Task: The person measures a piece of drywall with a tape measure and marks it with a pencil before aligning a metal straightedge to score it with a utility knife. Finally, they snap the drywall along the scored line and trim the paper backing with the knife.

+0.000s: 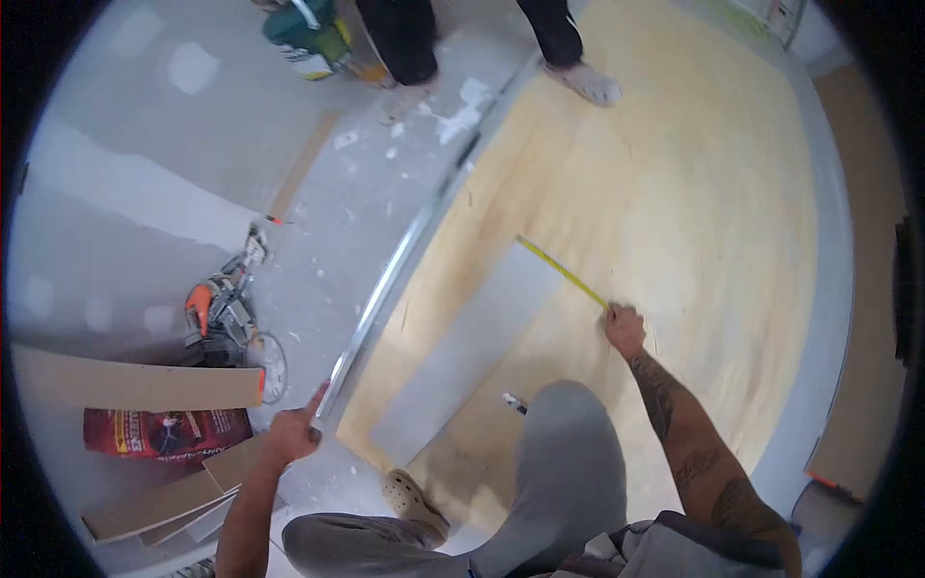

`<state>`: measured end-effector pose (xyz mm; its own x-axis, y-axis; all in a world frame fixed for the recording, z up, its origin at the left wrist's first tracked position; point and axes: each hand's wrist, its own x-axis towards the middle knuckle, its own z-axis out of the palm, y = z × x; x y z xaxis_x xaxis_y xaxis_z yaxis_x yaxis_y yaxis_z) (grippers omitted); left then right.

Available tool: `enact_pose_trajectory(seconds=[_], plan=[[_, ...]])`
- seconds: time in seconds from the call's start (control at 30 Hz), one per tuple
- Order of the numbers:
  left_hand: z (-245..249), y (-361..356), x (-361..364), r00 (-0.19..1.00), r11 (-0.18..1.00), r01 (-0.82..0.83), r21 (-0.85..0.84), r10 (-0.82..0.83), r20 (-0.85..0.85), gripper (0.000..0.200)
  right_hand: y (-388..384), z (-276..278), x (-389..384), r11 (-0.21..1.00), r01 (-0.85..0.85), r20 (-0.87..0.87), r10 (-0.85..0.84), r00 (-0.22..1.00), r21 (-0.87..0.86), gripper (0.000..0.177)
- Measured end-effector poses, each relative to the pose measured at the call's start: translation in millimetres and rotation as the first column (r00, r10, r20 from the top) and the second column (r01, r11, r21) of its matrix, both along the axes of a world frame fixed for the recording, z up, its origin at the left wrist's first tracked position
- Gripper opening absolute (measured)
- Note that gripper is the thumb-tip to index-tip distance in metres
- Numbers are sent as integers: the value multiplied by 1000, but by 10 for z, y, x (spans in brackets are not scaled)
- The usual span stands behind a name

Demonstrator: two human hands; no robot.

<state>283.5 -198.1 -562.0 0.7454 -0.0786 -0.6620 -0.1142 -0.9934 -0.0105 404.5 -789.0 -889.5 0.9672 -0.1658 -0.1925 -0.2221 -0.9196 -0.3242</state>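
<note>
My right hand (pixel 625 328) is closed on a yellow tape measure (pixel 567 273), whose blade reaches up and left to the far end of a grey board strip (pixel 472 347). The strip lies at an angle on a large plywood sheet (pixel 694 193). Over on the left, my left hand (pixel 295 433) has its index finger stretched out at the near end of a long metal profile (pixel 395 260), beside the sheet's edge. The other fingers look curled, with nothing visible in them. A small marker-like item (pixel 515 403) lies near my knee.
Another person's legs (pixel 400 39) and feet are at the top, by a green bucket (pixel 306 39). Tools (pixel 226 313) lie left, above a red bag (pixel 169 433) and board pieces (pixel 159 496). A wall board (pixel 872 289) stands at the right.
</note>
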Motion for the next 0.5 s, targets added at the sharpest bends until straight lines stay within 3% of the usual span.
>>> enact_pose_trajectory(seconds=[0.07,0.13,0.17,0.23,0.27,0.3,0.33,0.37,0.4,0.43,0.47,0.5], plan=[[276,193,-6,967,983,-158,-88,173,189,76,74,140,51,997,67,-123,-70,990,-29,34],[263,387,-105,901,985,-96,-143,147,407,63,147,320,19,988,155,-77,-153,985,15,34],[260,329,-194,860,978,-183,-98,208,466,43,122,242,5,992,127,-68,-125,990,18,35],[22,409,-491,795,822,-329,-466,507,334,28,73,73,29,995,95,-27,-94,995,20,35],[-199,440,-689,742,757,-437,-486,608,281,22,63,47,6,997,75,-64,-74,995,20,34],[-500,522,-881,754,713,-365,-598,604,259,17,10,72,76,998,59,-99,-57,993,17,32],[-783,510,-1070,706,644,-410,-646,673,223,13,-73,140,165,998,61,-77,-60,995,12,32],[-1071,539,-1252,763,802,-284,-525,521,382,9,-154,203,203,971,52,-220,1,976,234,33],[-936,226,-1267,771,826,-367,-428,527,358,11,-226,232,249,895,64,-348,105,932,442,36],[-1119,162,-1376,742,833,-332,-442,521,422,14,-257,254,320,911,3,-343,152,927,411,36],[-1277,147,-1477,752,824,-392,-409,543,374,9,-265,271,394,916,-14,-351,169,921,402,36],[-1341,81,-1502,760,801,-405,-442,563,324,8,-284,290,451,932,-174,-276,266,924,317,33]])
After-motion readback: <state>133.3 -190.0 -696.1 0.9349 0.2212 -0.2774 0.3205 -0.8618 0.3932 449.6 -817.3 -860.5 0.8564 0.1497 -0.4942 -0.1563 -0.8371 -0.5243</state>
